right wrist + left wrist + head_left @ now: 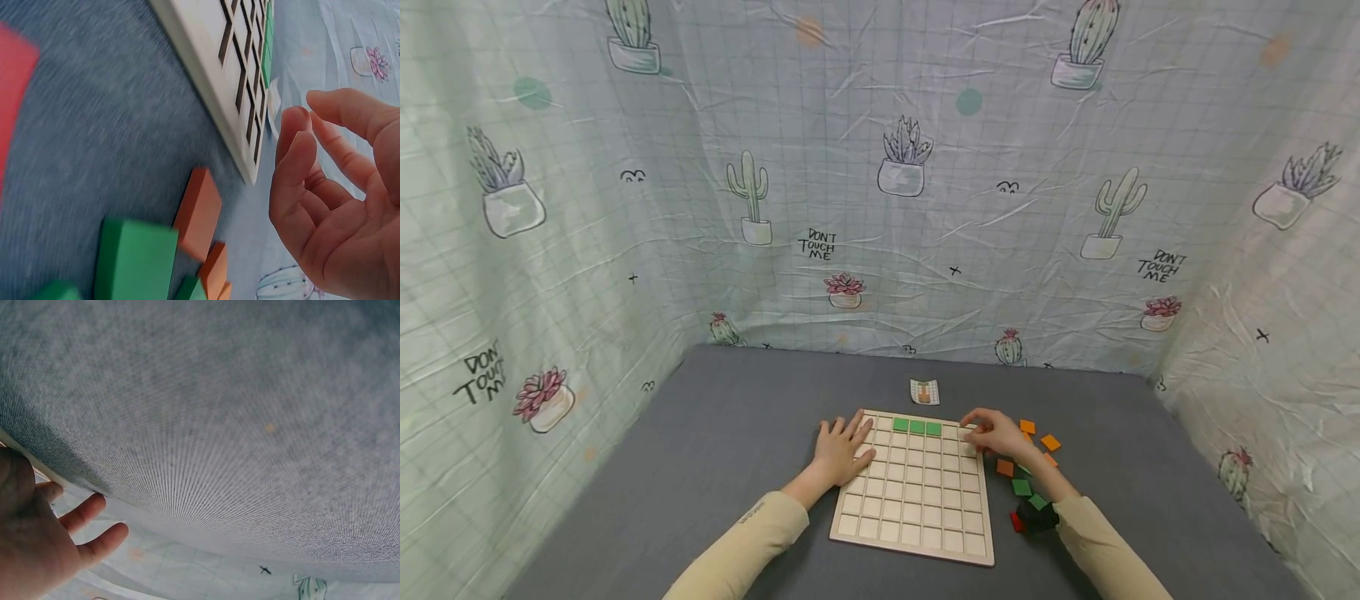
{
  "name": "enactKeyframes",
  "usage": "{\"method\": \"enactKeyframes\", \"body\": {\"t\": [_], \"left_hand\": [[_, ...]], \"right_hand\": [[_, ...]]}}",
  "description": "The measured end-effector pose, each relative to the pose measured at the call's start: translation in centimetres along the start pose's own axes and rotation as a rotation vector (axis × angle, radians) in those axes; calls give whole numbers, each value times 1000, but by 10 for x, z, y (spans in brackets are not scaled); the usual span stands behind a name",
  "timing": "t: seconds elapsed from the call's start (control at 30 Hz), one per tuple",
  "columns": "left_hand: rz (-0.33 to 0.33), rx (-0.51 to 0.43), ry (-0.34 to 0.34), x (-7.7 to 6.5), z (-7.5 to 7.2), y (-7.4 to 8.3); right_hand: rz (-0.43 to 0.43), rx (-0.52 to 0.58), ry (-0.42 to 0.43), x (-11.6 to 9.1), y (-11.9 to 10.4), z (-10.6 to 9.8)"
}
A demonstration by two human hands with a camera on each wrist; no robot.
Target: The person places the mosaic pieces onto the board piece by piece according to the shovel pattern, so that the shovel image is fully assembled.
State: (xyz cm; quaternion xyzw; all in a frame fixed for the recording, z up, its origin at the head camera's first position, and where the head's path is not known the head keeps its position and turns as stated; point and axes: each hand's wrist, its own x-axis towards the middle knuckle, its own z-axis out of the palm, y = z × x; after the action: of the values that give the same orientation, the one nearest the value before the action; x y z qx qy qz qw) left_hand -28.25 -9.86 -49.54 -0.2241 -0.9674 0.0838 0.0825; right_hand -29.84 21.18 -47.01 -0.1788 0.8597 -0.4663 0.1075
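Observation:
A pale wooden board (pixel 913 493) with a grid of square recesses lies on the table. Three green tiles (pixel 917 427) sit side by side in its far row. My left hand (pixel 837 452) rests on the board's left edge, fingers spread; the left wrist view shows part of that hand (pixel 44 531) by the rim. Over the far right corner is my right hand (pixel 994 434), fingers bent. In the right wrist view, the right hand (pixel 340 194) has its thumb and fingertips close together, with nothing seen between them.
Right of the board lie several loose orange tiles (pixel 1050 442), green tiles (pixel 1022 487) and a red tile (pixel 1017 522). A dark shape (pixel 1037 517) is beside the right sleeve. Behind the board lies a small printed card (pixel 924 392). A cactus-print curtain (pixel 910 250) surrounds the grey table (pixel 737 417).

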Motion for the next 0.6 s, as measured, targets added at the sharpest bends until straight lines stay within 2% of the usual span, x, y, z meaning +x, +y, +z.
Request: {"method": "enactKeyframes", "body": {"t": [0.27, 0.6], "left_hand": [[5, 13, 1, 1, 1, 2], [1, 23, 5, 2, 1, 0]], "right_hand": [[6, 39, -11, -17, 13, -13], [21, -40, 47, -35, 25, -26]]}}
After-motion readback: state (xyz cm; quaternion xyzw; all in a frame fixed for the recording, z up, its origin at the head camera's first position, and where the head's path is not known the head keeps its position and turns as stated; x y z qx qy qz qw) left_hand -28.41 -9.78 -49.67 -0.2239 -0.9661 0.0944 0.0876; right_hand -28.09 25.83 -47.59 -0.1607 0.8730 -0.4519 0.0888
